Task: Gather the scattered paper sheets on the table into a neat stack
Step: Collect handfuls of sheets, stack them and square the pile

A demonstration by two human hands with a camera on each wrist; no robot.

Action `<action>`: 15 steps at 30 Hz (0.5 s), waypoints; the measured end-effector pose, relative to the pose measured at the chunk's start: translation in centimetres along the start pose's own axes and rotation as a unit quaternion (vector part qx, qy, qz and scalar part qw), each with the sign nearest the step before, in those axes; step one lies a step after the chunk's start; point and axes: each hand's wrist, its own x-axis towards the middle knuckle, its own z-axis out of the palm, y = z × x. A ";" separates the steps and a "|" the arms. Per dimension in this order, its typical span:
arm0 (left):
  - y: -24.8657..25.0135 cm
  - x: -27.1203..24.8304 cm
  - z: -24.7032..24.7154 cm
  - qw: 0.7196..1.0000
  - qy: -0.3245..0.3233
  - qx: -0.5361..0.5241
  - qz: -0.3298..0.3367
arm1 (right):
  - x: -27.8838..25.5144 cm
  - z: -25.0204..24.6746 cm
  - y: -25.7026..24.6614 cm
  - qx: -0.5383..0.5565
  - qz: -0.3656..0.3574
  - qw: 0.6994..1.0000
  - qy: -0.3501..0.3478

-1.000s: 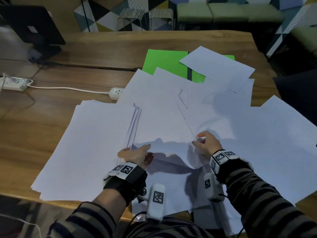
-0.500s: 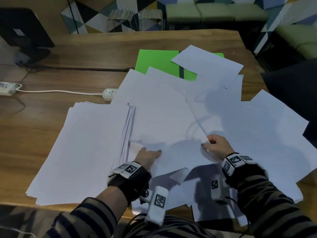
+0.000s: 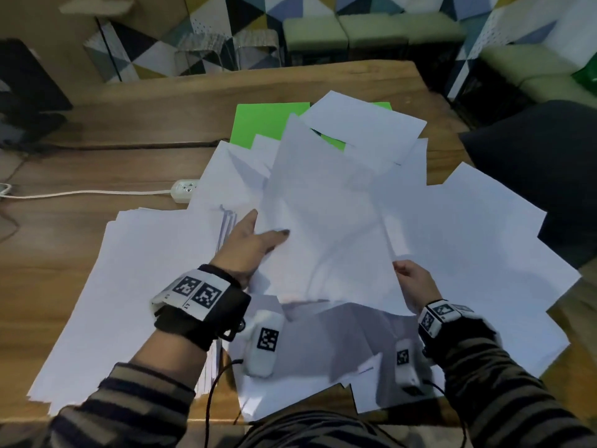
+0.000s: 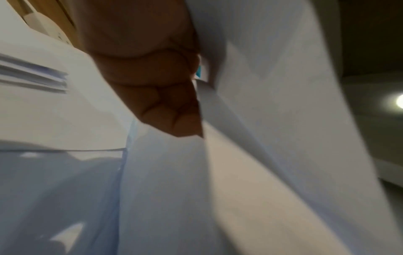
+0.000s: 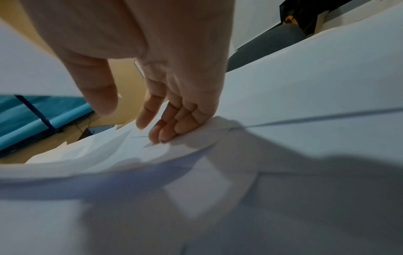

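A bundle of white sheets (image 3: 323, 221) is lifted and tilted up over the middle of the wooden table (image 3: 193, 88). My left hand (image 3: 252, 247) pinches its left edge, thumb on top and fingers hidden beneath; the left wrist view shows the palm (image 4: 141, 69) against the paper (image 4: 272, 120). My right hand (image 3: 415, 286) sits at the bundle's lower right edge. There its bent fingertips (image 5: 161, 136) rest on bunched sheets (image 5: 305, 103) and the thumb stands apart. A gathered stack (image 3: 139, 286) lies on the left, and loose sheets (image 3: 468, 253) spread to the right.
A green folder (image 3: 268, 124) lies partly under paper at the far side. A white power strip (image 3: 185, 189) with its cable sits left of the sheets. A dark monitor base (image 3: 29, 118) stands far left, and a dark chair (image 3: 533, 176) is at the right edge.
My left hand has risen and moved forward, raising the bundle off the pile. The right hand has slid back to the bundle's lower right edge, and its thumb has come off the paper.
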 end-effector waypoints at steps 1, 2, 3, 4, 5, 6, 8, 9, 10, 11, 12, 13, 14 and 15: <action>0.4 0.0 0.0 1.000 -0.007 -0.008 0.013 | -0.6 -0.3 -0.6 -0.015 -0.001 1.000 -0.004; 0.8 0.1 0.0 0.999 -0.012 -0.014 0.027 | -0.8 -0.8 -0.8 -0.014 0.003 1.000 -0.007; 1.1 0.3 -0.1 0.999 -0.015 -0.019 0.034 | -1.2 -1.2 -1.2 -0.010 -0.007 1.000 -0.001; 1.1 0.6 -0.2 0.999 -0.014 -0.024 0.038 | -1.5 -1.6 -1.4 0.011 0.001 1.000 -0.007; 0.9 1.0 -0.2 0.999 -0.005 -0.027 0.035 | -1.7 -1.6 -1.6 0.033 0.007 0.999 -0.014; 0.4 1.4 -0.3 0.999 0.012 -0.023 0.028 | -1.6 -1.7 -1.2 0.057 0.021 0.998 -0.018; -1.0 2.4 -0.8 0.998 0.056 0.028 0.002 | -1.0 -1.4 0.0 0.093 0.027 0.995 -0.007; -2.0 2.9 -1.2 0.994 0.073 0.078 -0.020 | -0.9 -1.4 0.3 0.113 0.030 0.993 0.005; -3.0 3.2 -1.7 0.987 0.081 0.130 -0.047 | -0.9 -1.4 0.6 0.125 0.032 0.992 0.009; -3.9 3.2 -2.2 0.978 0.085 0.177 -0.076 | -1.0 -1.6 0.6 0.136 0.031 0.990 0.010; -5.0 3.4 -2.9 0.968 0.092 0.211 -0.102 | -0.9 -1.7 0.8 0.135 0.026 0.991 -0.001; -5.6 3.3 -3.4 0.956 0.105 0.244 -0.121 | -0.9 -1.7 1.0 0.110 0.021 0.993 -0.024; -6.3 3.1 -4.0 0.943 0.125 0.279 -0.132 | -1.1 -1.6 0.8 0.062 0.007 0.996 -0.065; -6.6 3.0 -4.4 0.933 0.144 0.301 -0.135 | -1.5 -1.4 0.6 -0.007 -0.013 0.994 -0.109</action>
